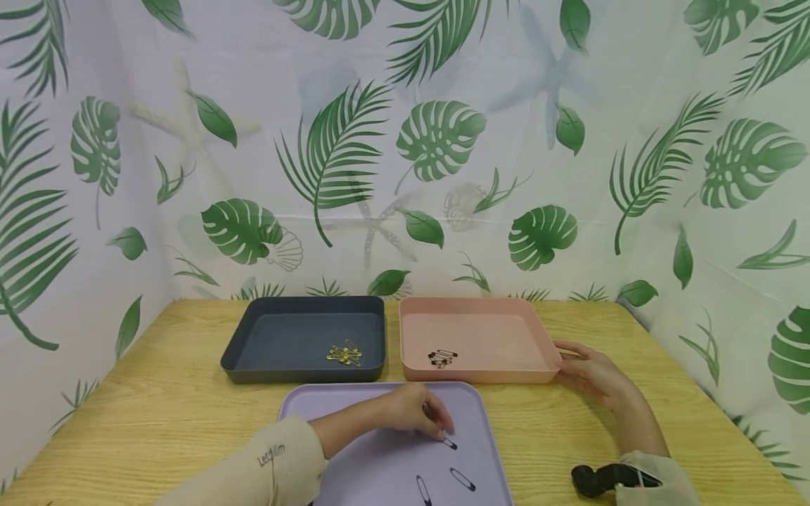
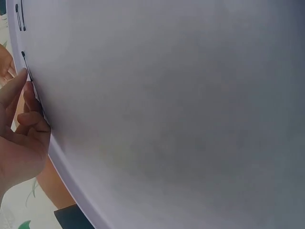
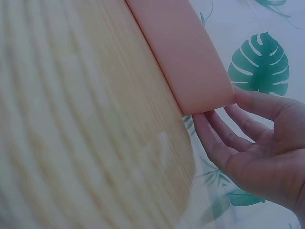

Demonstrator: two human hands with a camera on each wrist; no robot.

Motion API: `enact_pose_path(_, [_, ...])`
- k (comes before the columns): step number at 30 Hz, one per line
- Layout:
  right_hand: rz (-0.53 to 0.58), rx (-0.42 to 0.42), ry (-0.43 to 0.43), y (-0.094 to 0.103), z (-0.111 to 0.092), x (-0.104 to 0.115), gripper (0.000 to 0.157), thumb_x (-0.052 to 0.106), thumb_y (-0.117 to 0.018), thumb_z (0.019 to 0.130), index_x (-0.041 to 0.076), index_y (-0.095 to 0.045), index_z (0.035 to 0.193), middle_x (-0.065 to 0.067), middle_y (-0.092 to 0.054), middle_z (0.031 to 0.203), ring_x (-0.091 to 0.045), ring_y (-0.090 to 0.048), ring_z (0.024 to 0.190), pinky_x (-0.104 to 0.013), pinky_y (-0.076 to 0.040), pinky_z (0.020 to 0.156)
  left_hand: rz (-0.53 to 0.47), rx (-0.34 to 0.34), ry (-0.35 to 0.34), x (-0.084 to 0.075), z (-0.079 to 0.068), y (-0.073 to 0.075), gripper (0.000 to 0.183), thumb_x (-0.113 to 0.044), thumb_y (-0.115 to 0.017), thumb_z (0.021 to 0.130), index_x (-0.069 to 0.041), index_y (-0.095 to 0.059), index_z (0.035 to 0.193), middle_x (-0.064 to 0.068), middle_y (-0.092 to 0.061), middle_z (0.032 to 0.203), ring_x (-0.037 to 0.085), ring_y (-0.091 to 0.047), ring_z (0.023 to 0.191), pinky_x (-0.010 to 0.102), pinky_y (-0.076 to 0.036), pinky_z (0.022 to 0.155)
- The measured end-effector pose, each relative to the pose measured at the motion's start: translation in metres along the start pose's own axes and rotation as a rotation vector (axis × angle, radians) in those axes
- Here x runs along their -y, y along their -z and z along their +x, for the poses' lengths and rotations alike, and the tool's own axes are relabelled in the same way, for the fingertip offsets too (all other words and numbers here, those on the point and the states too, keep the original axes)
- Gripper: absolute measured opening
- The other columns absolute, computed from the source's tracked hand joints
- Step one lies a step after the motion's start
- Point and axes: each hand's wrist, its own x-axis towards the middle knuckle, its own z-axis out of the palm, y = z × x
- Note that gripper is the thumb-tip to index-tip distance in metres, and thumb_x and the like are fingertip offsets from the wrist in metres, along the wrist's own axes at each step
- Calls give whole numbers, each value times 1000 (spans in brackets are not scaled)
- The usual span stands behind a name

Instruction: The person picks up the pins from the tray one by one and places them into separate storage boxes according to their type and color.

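Note:
My left hand (image 1: 411, 411) reaches over the lilac tray (image 1: 484, 407), thumb and finger pinching one end of a black safety pin (image 1: 450, 443). In the left wrist view, this pin (image 2: 26, 65) sticks out from the fingertips, close to the tray surface. Two more black safety pins, one slim (image 1: 423, 490) and one wider (image 1: 463, 479), lie on the tray nearer to me. My right hand (image 1: 595, 376) touches the right end of the pink tray (image 1: 541, 365). In the right wrist view its fairly straight fingers (image 3: 214, 140) meet the tray's lower edge, with the thumb at the rim.
Several black safety pins (image 1: 442, 357) lie in the pink tray. Left of it stands a dark blue-grey tray (image 1: 278, 337) holding several gold safety pins (image 1: 345, 353). A black strap mount (image 1: 595, 480) sits on the right wrist. Leaf-patterned cloth (image 1: 373, 176) hangs behind the wooden table (image 1: 139, 414).

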Motion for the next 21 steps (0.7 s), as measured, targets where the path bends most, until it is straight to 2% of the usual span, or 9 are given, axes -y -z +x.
enact_pose_path(3, [4,4,2,0,0,-1,60,5,-50,94,-10,-17,141,-12,-49,123,-14,-57,99,-35,-45,89,-4,-2,-6,2,0,-1,11,6,-73,73,-1,-73,81,0,-64,70,1,-51,61,14,-37,50])
enact_pose_path(11, [11,0,2,-2,-1,1,59,5,-51,94,-10,-17,141,-12,-50,122,-15,-58,99,-35,-45,88,34,3,-11,5,1,-1,8,2,-74,73,-4,-73,77,-7,-63,66,-1,-50,57,14,-37,48])
enact_pose_path(21, [4,-7,0,-2,0,1,60,4,-51,94,-10,-17,141,-13,-49,123,-17,-57,100,-36,-45,88,45,1,-21,2,-1,-1,9,7,-72,73,-2,-73,76,-1,-66,69,0,-51,59,13,-38,50])
